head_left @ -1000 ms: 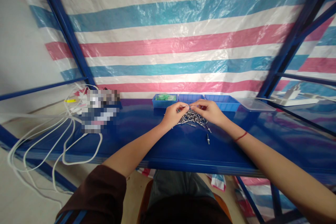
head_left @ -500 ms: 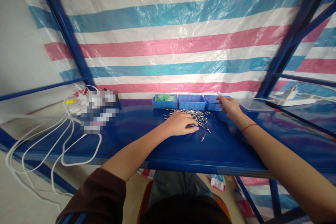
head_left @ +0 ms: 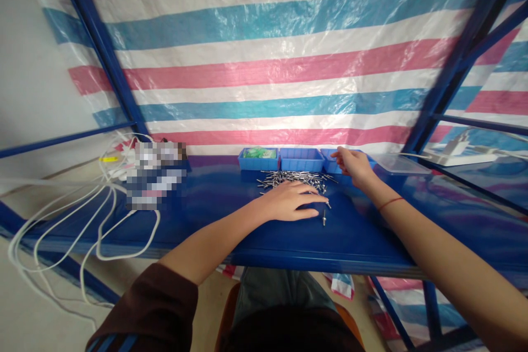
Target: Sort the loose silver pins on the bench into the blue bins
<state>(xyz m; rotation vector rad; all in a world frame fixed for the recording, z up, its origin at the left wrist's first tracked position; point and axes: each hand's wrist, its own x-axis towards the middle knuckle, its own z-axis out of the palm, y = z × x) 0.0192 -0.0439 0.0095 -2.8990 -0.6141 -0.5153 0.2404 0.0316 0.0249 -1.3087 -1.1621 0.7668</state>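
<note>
In the head view, the desk [head_left: 243, 231] carried a pile of slim metal pins [head_left: 284, 177] around its middle, just short of three blue bins near the far edge. The left hand [head_left: 291, 202] lay palm down over the pile's near side, fingers spread wide; one pin tip showed by its fingertips. The right hand [head_left: 358, 168] was at the right bin [head_left: 329, 164], fingers curled narrow; whether they held a pin, I could not tell. The step in hand seemed to be handling pins between pile and bin; the next move seemed to call for a fine pinch on one pin.

Counted: two hands, three bins, one loose pin [head_left: 324, 220] toward the near edge, and one green bundle [head_left: 259, 152] in the left bin [head_left: 259, 164]. The piled pins overlapped too much to count.
</note>
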